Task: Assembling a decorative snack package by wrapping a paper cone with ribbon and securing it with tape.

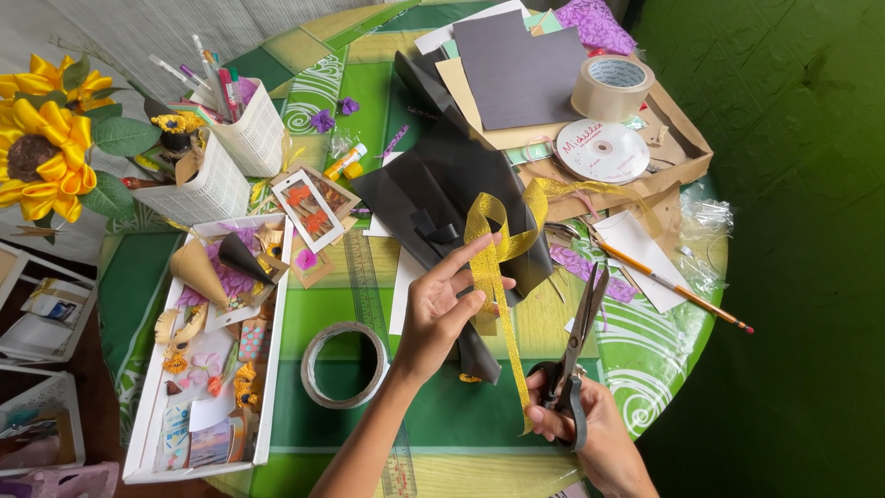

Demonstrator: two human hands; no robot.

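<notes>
Gold glitter ribbon [489, 267] loops mid-frame, pinched btwn my left hand [442, 309] fingers. Right hand [590, 429], lower right, grips black scissors [576, 355], blades slightly apart, w/ the ribbon's tail end under my thumb.

Glittery gold ribbon [489, 258], black scissors [573, 355], black paper [442, 180], green swirl-patterned tablecloth [636, 360], yellow sunflower [37, 152].

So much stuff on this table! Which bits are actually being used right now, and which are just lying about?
In use:
left hand pinching the glittery gold ribbon
right hand holding the dark metal scissors

Lying about:
clear tape roll
brown tape roll
white disc
orange pencil
white tray of paper flowers
</notes>
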